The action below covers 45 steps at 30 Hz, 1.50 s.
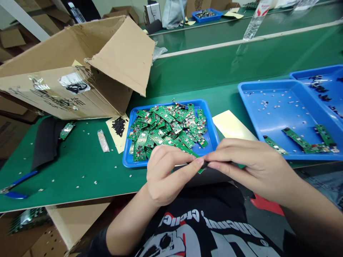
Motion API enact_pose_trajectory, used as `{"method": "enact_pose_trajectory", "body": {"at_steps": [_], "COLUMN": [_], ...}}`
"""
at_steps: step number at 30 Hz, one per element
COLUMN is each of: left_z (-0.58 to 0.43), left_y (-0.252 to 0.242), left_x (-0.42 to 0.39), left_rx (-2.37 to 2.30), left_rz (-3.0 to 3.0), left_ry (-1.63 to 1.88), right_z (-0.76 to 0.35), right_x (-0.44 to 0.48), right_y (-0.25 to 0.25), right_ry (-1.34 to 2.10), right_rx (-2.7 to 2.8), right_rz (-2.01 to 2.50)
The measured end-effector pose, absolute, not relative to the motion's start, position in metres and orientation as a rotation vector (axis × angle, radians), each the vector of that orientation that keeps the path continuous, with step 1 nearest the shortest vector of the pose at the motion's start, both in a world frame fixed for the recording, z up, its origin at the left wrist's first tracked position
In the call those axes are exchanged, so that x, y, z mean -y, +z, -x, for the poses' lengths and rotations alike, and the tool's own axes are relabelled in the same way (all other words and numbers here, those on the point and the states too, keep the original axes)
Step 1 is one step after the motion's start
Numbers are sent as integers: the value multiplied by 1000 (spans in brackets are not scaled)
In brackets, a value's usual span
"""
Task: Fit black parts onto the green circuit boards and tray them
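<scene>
My left hand (167,175) and my right hand (250,164) meet in front of my chest, both pinching one narrow green circuit board (200,170), of which only a sliver shows between the fingertips. Just beyond them a blue tray (209,117) holds a heap of several small green circuit boards (168,130). To the right a larger blue tray (249,107) carries a few long green boards (297,139) and scattered white bits.
An open cardboard box (80,67) lies on its side at the left. A yellow sheet with small black parts (119,126), a loose board (66,130), a small bag (103,141) and blue-handled pliers (17,185) rest on the green table (80,164). A second blue tray (321,82) sits far right.
</scene>
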<state>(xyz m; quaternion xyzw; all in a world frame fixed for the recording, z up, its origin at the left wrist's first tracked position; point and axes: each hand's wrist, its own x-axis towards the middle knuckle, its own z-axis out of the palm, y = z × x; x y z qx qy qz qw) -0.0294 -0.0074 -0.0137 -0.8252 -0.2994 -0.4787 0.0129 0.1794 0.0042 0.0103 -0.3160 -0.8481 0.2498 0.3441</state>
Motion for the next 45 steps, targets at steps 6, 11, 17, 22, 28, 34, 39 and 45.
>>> {"method": "enact_pose_trajectory", "body": {"at_steps": [6,11,17,22,28,34,39,45], "left_z": [32,22,19,27,28,28,27,23], "left_y": [-12,-15,-14,-18,-25,-25,-27,-26], "left_x": [2,11,22,17,13,14,12,11], "left_rx": [859,995,1104,958,837,823,820,893], "left_rz": [2808,2614,2520,2594,2615,2618,2609,2638], "left_ry": [-1474,-1369,-1364,-1423,-1475,-1464,-1497,-1557], "right_z": [-182,-174,-168,-175,-177,-177,-174,-176], "right_x": [-10,-3,7,6,3,5,5,5], "right_y": [15,12,13,19,25,27,29,34], "right_ry": [821,639,435,513,532,411,379,682], "right_rx": [2235,2183,2125,2140,2244,2349,2347,2200], "right_rz": [749,903,970,984,924,919,923,991]}}
